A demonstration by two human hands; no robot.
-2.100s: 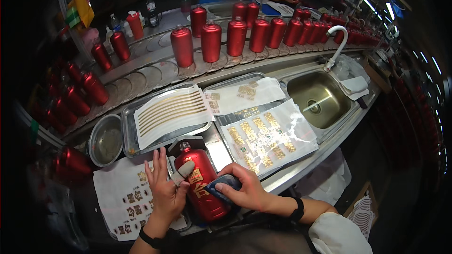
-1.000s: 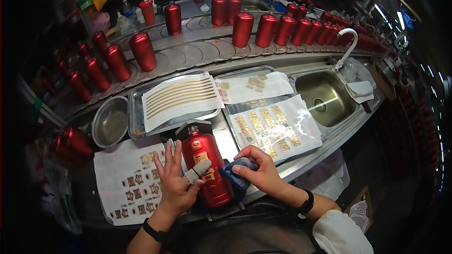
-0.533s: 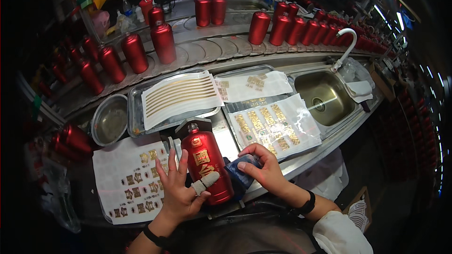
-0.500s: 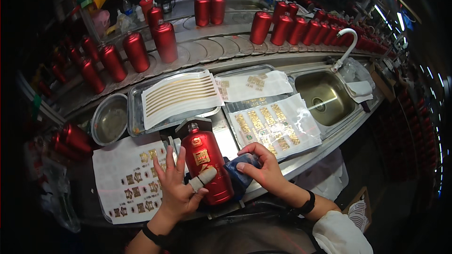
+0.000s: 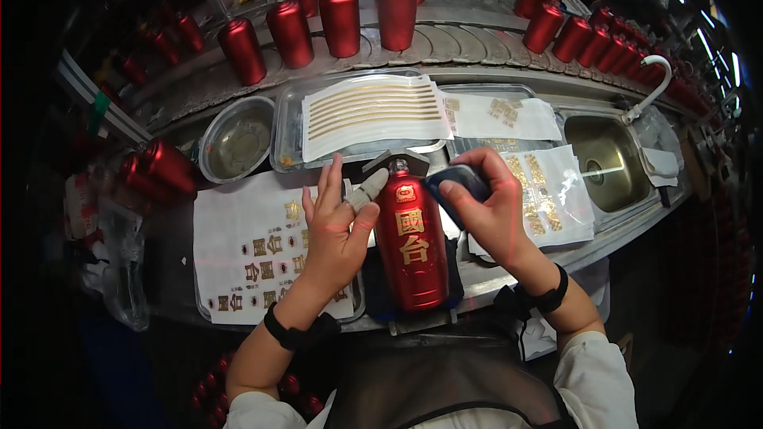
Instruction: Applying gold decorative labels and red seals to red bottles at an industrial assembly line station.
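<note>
On the counter [image 5: 616, 226] mid-frame, the red bottle [image 5: 419, 284] now shows its gold lettering [image 5: 413, 249] uncovered, left hand [image 5: 334, 232] spread empty, right hand [image 5: 497, 208] pinching a raised blue pad [image 5: 469, 180].

One blue tool [image 5: 459, 188], one bowl [image 5: 218, 147]

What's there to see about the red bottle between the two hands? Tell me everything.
The red bottle has a glossy, metallic-looking coat, rounded shoulders and a short, clear-looking neck. A small gold emblem sits above two large gold characters; fainter raised shapes show lower down. It lies or leans face up, neck away from the person, by a dark angled bracket. A covered finger of the left hand and the dark blue pad in the right hand are near its shoulders; contact is unclear.
</note>
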